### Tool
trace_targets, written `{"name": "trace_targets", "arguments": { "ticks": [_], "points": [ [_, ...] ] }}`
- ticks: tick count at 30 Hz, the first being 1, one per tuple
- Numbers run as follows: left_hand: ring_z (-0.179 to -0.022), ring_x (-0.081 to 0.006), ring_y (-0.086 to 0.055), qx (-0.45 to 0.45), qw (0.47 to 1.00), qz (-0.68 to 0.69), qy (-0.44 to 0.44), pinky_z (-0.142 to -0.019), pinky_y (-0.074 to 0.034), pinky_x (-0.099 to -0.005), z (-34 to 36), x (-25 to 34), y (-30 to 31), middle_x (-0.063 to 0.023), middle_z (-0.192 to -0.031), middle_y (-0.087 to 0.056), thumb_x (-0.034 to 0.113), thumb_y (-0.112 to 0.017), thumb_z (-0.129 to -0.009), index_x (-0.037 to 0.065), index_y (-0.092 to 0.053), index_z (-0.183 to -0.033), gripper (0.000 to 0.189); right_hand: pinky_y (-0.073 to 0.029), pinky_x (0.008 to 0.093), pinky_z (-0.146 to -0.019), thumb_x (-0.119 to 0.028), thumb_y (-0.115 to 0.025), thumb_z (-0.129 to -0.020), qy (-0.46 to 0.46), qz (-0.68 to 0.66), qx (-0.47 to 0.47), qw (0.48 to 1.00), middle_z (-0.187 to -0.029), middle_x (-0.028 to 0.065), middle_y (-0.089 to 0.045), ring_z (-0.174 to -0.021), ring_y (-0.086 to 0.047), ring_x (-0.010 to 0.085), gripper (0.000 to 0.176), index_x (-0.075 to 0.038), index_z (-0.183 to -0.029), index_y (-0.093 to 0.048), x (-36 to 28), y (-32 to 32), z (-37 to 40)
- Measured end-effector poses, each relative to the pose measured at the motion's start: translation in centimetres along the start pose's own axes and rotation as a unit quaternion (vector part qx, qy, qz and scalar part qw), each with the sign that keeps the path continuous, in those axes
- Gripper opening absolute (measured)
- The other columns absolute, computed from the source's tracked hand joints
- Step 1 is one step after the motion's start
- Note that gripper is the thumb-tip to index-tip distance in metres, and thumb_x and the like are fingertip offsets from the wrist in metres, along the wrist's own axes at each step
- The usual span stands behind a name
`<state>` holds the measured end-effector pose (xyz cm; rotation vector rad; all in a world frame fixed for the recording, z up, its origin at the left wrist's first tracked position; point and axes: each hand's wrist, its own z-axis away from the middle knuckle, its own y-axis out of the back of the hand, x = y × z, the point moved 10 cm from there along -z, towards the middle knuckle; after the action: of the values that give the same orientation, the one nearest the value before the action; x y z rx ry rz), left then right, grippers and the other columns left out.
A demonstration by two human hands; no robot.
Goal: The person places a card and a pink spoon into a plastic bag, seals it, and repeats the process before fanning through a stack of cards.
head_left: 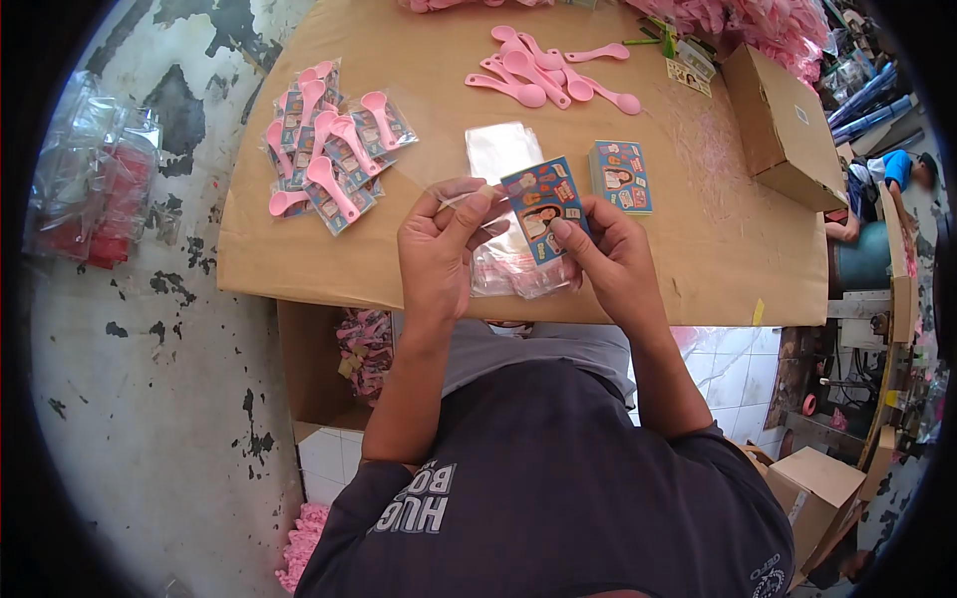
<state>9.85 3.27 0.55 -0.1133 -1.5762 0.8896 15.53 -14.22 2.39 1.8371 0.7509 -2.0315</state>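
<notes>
My left hand (435, 249) pinches a clear plastic bag (459, 196) between thumb and fingers. In my right hand (620, 257) is a blue printed card (538, 187), tilted, its left edge close to the bag. Below both hands lies a pile of clear plastic bags (495, 148) on the table. A stack of the same printed cards (619, 159) sits just beyond my right hand. Farther back are several loose pink measuring spoons (538, 75). To the left, a heap of bagged cards with pink spoons (326, 177) is spread out.
The brown-covered table (718, 239) carries an open cardboard box (783, 130) at its right edge. Pink items in plastic (768, 35) are heaped at the back right. Under the table, another box (324, 369) holds pink packets. A person (897, 171) is at the far right.
</notes>
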Motion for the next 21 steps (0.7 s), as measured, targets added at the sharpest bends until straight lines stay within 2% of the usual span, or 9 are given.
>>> {"name": "trace_targets", "arguments": {
  "ticks": [4, 7, 9, 16, 21],
  "points": [
    [-0.097, -0.0207, -0.076, -0.025, 0.999, -0.012, 0.016, -0.081, -0.064, -0.0331, 0.6, -0.5, -0.5, -0.0141, -0.103, -0.077, 0.008, -0.070, -0.099, 0.000, -0.065, -0.119, 0.022, -0.043, 0.0191, -0.052, -0.021, -0.068, -0.103, 0.016, 0.006, 0.019, 1.000, -0.080, -0.0040, -0.063, -0.061, -0.054, 0.0013, 0.022, -0.002, -0.114, -0.067, -0.1, 0.1, 0.3],
    [-0.097, -0.0208, -0.075, -0.035, 0.999, -0.018, 0.009, -0.081, -0.064, -0.0326, 0.7, -0.6, -0.4, -0.0144, -0.103, -0.077, 0.008, -0.069, -0.100, 0.000, -0.065, -0.120, 0.022, -0.042, 0.0195, -0.052, -0.020, -0.068, -0.103, 0.013, 0.049, 0.006, 0.999, -0.077, -0.0049, -0.062, -0.060, -0.054, 0.0013, 0.021, -0.001, -0.113, -0.068, -0.3, -0.1, 0.4],
    [-0.097, -0.0204, -0.075, -0.046, 0.998, -0.030, 0.004, -0.082, -0.063, -0.0322, 0.8, -0.7, -0.2, -0.0145, -0.104, -0.077, 0.008, -0.069, -0.100, 0.000, -0.065, -0.121, 0.023, -0.041, 0.0199, -0.051, -0.021, -0.068, -0.103, -0.017, 0.119, -0.038, 0.992, -0.073, -0.0059, -0.060, -0.059, -0.053, 0.0011, 0.021, -0.001, -0.111, -0.069, -0.2, -0.5, 0.4],
    [-0.099, -0.0198, -0.074, -0.047, 0.997, -0.053, -0.004, -0.084, -0.061, -0.0319, 1.4, 0.5, -0.6, -0.0136, -0.107, -0.077, 0.010, -0.068, -0.100, -0.002, -0.064, -0.127, 0.029, -0.039, 0.0201, -0.050, -0.021, -0.069, -0.102, -0.017, 0.124, -0.018, 0.992, -0.071, -0.0063, -0.059, -0.059, -0.052, 0.0008, 0.021, -0.002, -0.111, -0.070, -0.8, 0.4, 0.5],
    [-0.102, -0.0209, -0.074, -0.064, 0.997, -0.046, -0.010, -0.084, -0.059, -0.0310, 1.7, 0.3, -0.5, -0.0166, -0.115, -0.076, 0.013, -0.068, -0.101, -0.001, -0.064, -0.130, 0.032, -0.039, 0.0199, -0.050, -0.022, -0.069, -0.102, -0.049, 0.148, -0.063, 0.986, -0.072, -0.0059, -0.060, -0.058, -0.052, 0.0009, 0.022, -0.001, -0.111, -0.069, 0.0, -0.4, 0.7]
  ]
}}
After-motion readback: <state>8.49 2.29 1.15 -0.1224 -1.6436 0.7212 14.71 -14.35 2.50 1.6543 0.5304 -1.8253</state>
